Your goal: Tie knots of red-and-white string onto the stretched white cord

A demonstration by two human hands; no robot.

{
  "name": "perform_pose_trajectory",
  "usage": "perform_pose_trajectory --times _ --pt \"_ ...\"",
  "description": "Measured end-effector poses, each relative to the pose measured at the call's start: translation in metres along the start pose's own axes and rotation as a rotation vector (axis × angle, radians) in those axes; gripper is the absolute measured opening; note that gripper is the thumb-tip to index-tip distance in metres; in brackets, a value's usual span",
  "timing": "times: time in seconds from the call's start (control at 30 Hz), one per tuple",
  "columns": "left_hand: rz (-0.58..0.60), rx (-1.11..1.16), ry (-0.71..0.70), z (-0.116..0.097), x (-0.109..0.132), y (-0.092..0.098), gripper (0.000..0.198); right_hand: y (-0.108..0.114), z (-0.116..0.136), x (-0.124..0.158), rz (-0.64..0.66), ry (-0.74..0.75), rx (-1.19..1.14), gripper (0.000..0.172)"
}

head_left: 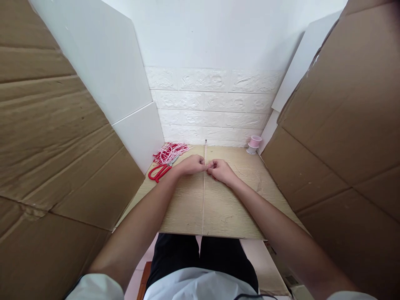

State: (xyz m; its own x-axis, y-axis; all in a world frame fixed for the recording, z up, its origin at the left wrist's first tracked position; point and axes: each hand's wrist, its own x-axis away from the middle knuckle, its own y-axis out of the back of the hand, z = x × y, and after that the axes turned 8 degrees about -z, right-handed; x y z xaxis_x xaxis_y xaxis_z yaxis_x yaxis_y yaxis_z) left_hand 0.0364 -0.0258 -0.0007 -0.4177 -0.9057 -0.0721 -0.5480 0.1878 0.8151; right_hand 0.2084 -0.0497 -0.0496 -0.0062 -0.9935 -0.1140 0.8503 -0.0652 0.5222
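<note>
A pale wood-grained worktop [229, 218] runs up to a white wall panel [215, 101] embossed like brickwork, above which a smooth white wall [206, 39] rises in soft, even light. White boards stand along the left side [96, 54] and the right side [293, 68], and in front of them large creased sheets of brown cardboard, left [50, 141] and right [346, 116], close in both flanks. Below the worktop's near edge, at lower left, shows a pale pinkish patch of floor [136, 277].

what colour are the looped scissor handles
The looped scissor handles are red, best seen in the head view.
</note>
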Motion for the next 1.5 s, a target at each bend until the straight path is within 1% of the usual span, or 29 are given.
perform_pose_trajectory --times 0.27,0.57,0.73,1.0,1.37,1.5 --pt "-0.026 -0.059 -0.008 -0.002 0.0 -0.001 0.024 0.004 0.008 0.004 0.002 -0.006 0.011 0.011" --pt "-0.03 -0.066 -0.031 0.002 0.0 -0.002 0.027 0.002 0.003 0.003 0.012 0.039 0.027 0.011" --pt "-0.037 -0.066 -0.033 0.001 0.0 -0.002 0.029 0.002 0.0 0.002 0.024 0.085 0.031 0.011" --pt "-0.042 -0.111 -0.028 -0.002 0.001 -0.004 0.031 0.001 -0.002 0.001 0.019 0.101 0.043 0.012" --pt "-0.028 -0.085 -0.029 -0.003 0.002 -0.002 0.023 -0.001 -0.006 0.0 0.019 0.098 0.032 0.01" --pt "-0.02 -0.092 -0.034 -0.001 0.001 -0.002 0.024 -0.001 -0.005 0.0 0.02 0.092 0.038 0.011"
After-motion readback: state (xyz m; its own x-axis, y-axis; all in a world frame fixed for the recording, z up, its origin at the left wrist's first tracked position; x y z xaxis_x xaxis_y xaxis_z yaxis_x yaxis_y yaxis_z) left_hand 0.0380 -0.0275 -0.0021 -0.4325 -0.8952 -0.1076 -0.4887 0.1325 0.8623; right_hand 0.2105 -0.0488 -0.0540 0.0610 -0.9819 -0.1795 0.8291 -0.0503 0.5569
